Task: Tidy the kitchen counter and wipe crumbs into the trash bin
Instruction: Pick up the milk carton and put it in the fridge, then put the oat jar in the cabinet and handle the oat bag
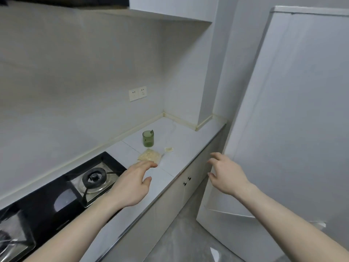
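Left hand [132, 183] fingers extended, reaching over counter [170, 163] near packet [150, 155], right hand [227, 175] spread, empty

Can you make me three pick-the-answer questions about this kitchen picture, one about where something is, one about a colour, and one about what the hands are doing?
1. Where is the cup?
A. on the stove
B. on the counter, behind the crumb bag
C. on the floor

2. What colour is the cup?
A. red
B. blue
C. green

3. What does the left hand hold?
A. nothing
B. the cup
C. a sponge

Answers: 1 B, it stands on the counter past the bag. 2 C, its glass is green. 3 A, the fingers are spread and empty, like the right hand.
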A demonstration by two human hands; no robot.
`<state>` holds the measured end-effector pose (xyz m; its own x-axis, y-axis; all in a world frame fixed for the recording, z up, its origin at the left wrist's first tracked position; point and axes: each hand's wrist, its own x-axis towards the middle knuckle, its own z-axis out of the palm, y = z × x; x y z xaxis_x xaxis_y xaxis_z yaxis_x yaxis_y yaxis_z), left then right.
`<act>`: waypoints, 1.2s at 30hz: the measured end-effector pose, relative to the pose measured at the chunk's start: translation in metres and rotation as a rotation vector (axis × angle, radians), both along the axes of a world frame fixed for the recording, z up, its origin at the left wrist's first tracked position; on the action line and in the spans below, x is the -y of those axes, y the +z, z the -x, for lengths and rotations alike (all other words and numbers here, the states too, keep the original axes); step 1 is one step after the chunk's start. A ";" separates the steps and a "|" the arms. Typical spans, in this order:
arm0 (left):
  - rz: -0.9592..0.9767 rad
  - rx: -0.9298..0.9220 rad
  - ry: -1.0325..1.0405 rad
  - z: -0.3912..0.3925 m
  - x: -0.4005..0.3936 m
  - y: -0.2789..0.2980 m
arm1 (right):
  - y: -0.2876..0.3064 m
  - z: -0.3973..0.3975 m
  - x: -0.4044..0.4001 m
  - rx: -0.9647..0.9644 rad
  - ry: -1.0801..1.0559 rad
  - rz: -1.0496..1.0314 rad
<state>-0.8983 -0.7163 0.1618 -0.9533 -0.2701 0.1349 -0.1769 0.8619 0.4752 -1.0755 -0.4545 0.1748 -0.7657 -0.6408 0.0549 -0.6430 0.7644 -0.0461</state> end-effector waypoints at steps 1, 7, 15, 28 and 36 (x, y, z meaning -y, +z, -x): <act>0.001 0.009 0.004 0.004 0.001 0.001 | 0.000 0.007 0.001 -0.003 -0.008 -0.037; 0.015 0.012 0.057 0.056 -0.003 0.003 | -0.001 0.073 0.005 -0.001 -0.012 -0.188; -0.005 0.005 0.153 0.131 -0.028 -0.006 | 0.002 0.169 -0.006 -0.011 0.078 -0.136; -0.018 0.071 0.352 0.167 -0.053 -0.027 | -0.041 0.295 -0.029 -0.073 0.184 -0.012; -0.002 0.103 0.383 0.187 -0.057 -0.030 | -0.056 0.313 -0.038 -0.096 0.222 0.025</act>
